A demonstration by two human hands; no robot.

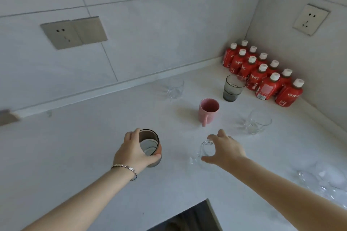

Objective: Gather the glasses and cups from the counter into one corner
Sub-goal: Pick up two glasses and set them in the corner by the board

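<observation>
My left hand (133,151) grips a dark smoky tumbler (150,146) from its left side, on the white counter (75,155). My right hand (225,149) closes around the rim of a small clear glass (203,151). A pink mug (208,110) stands farther back, handle toward me. Beyond it a grey tinted glass (232,88) sits beside the red bottles. One clear glass (174,89) stands near the back wall, another clear glass (256,122) to the right of the mug. More clear glassware (323,178) lies blurred at the right edge.
Several red bottles with white caps (262,75) fill the far right corner. Wall sockets (73,33) are mounted on the back wall, another socket (310,19) on the right wall. A dark cutout (189,219) opens at the counter's near edge.
</observation>
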